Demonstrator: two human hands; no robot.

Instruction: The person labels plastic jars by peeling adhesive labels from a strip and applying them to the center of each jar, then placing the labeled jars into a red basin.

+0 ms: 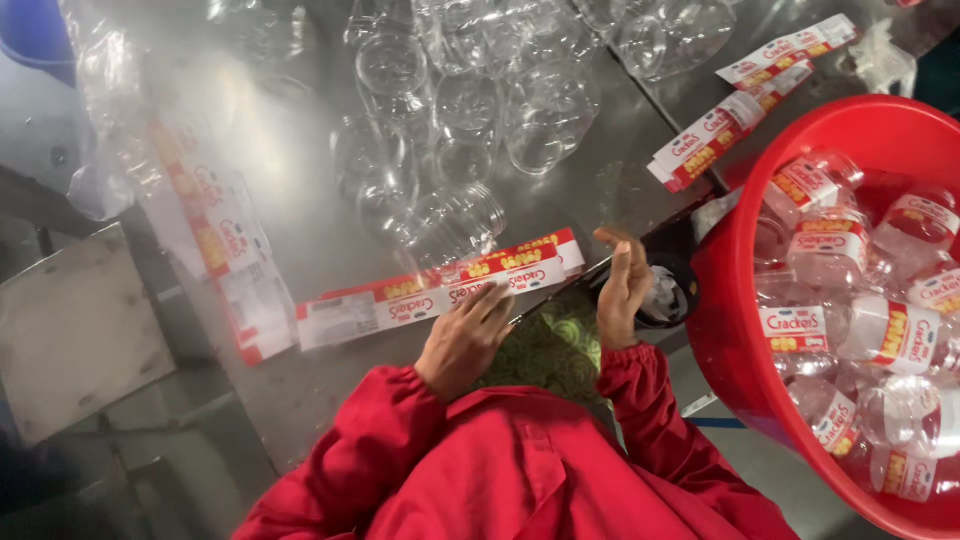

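- Fingers (492, 300) of the left hand (465, 340) lay flat, pressing the label strip (440, 290) at the near table edge.
- Right hand (622, 285) hovered open, empty.
- Steel table (300, 160) carried clear jars (470, 110); a red basin (735, 390) of labelled jars stood right.

A red basin (720, 300) fills the 3 to 5 o'clock side, packed with labelled clear jars (880, 335). Bare clear jars (470, 110) crowd the steel desk (300, 170) toward 12 o'clock. A spare stack of red-and-white labels (715, 135) lies at 2 o'clock. A clear plastic bag of labels (215, 225) sits at 9 o'clock, a blue tub (35, 30) at 10.
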